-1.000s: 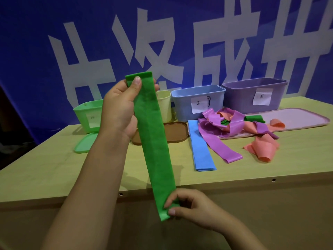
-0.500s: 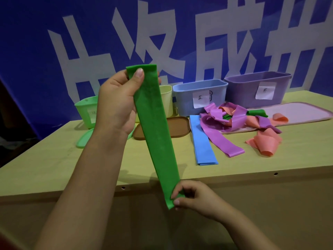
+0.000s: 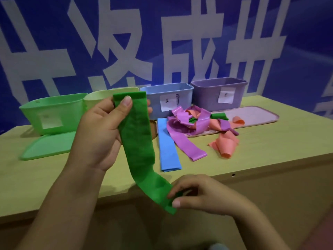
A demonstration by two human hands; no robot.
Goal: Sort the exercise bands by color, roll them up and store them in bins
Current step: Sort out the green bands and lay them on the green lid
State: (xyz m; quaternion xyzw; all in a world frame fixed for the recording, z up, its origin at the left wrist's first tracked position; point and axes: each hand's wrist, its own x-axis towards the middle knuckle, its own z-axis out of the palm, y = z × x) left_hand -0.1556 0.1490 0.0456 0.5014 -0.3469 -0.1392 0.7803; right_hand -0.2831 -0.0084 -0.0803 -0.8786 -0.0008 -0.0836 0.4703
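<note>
A long green band [image 3: 138, 141] hangs in front of the table. My left hand [image 3: 100, 130] pinches its top end, thumb on the front. My right hand [image 3: 196, 193] pinches the bottom end, which curves toward me below the table's edge. A blue band [image 3: 168, 147] lies flat on the table. Beside it a tangle of purple bands [image 3: 183, 127], orange bands [image 3: 225, 145] and another green band [image 3: 219, 116] lies partly on a pink lid. At the back stand a green bin [image 3: 54, 110], a yellow bin [image 3: 100, 96], a blue bin [image 3: 167, 94] and a purple bin [image 3: 216, 94].
A green lid [image 3: 46, 147] lies flat in front of the green bin. The pink lid [image 3: 257, 118] sits before the purple bin, and a brown lid [image 3: 154, 130] peeks out behind the held band. A blue banner with white characters [image 3: 162, 42] backs the table [image 3: 270, 150].
My left hand has come lower with the band's top end. The band has gone slack and its lower part now bends toward my right hand, which has shifted right.
</note>
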